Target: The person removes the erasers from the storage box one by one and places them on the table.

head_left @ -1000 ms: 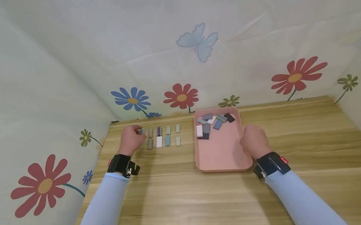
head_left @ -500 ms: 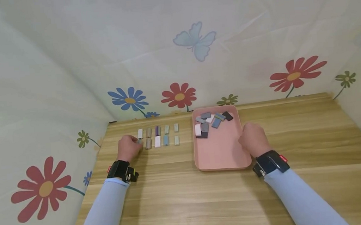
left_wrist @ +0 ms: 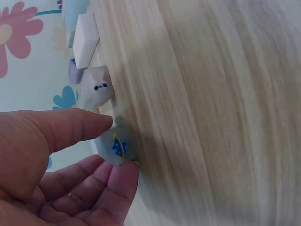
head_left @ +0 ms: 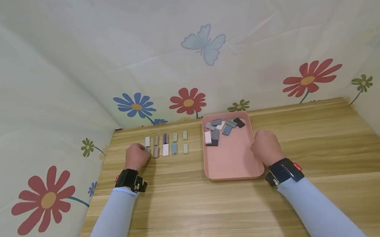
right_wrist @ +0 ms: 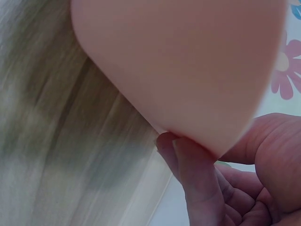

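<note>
In the left wrist view, my left hand (left_wrist: 61, 165) pinches a small pale grey-blue block (left_wrist: 109, 149) with a blue planet-like print, between thumb and fingertips, low at the table. From the head view, this left hand (head_left: 136, 156) is at the near left end of two short rows of small blocks. Beside it stand a beige-brown block (head_left: 156, 152) and, behind, a whitish block (head_left: 147, 141). My right hand (head_left: 266, 146) grips the right edge of a shallow pink tray (head_left: 233, 163). Its fingers (right_wrist: 200, 179) press the tray's wall in the right wrist view.
Several grey, blue, white and black blocks lie heaped in the tray's back left, among them a black block (head_left: 239, 122). The rows include a white block (head_left: 165, 150) and a pale green block (head_left: 185, 148). A printed cloth wall (head_left: 258, 53) stands behind the table (head_left: 190, 207).
My left hand has come nearer from the back row to the front row, uncovering the whitish block behind. The right hand stays at the tray's edge. The view has shifted slightly.
</note>
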Tool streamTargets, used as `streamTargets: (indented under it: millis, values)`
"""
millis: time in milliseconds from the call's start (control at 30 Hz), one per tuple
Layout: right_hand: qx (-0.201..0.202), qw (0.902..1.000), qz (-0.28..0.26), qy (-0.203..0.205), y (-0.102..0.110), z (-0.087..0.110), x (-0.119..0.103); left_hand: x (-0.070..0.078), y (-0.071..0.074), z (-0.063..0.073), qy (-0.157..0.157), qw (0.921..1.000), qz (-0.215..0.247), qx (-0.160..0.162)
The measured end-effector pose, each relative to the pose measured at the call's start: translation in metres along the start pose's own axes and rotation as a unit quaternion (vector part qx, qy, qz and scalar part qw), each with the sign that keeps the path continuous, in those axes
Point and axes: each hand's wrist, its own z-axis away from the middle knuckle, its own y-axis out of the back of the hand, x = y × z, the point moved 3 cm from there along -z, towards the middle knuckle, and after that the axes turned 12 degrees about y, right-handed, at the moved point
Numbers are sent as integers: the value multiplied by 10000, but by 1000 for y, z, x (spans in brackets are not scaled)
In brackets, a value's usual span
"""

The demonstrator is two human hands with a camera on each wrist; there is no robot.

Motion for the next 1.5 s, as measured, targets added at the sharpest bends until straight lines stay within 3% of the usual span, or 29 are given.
streamTargets:
  millis: [200, 367, 533, 667, 767, 933, 1133, 1300, 1500]
  values:
    - [-89, 10000, 20, 6, 3, -2, 1, 21, 8, 19, 36, 9992, -178, 348]
    - [-208, 9995, 180, 138, 4, -5, 6, 60, 7, 39, -464, 9982, -27, 383]
    - [-330, 9991, 238, 133, 10, -1, 11, 109, 1, 62, -824, 9949, 583, -6]
    - [-226, 9997, 90, 28, 17, 4, 6, 137, -12, 74, -777, 9922, 912, -356]
    - [-42, 10000, 32, 48, 23, 6, -2, 152, -29, 79, -661, 9922, 878, -596]
    - [184, 9992, 45, 345, 31, 5, -20, 165, -54, 89, -463, 9900, 815, -1057]
    - [310, 9975, 78, 627, 30, -4, -38, 169, -81, 89, 79, 9821, 1053, -1561]
    - [406, 9957, 55, 830, 21, -19, -49, 171, -94, 89, 12, 9791, 1095, -1715]
    - [294, 9964, -208, 771, 8, -43, -51, 169, -99, 89, -232, 9838, 927, -1518]
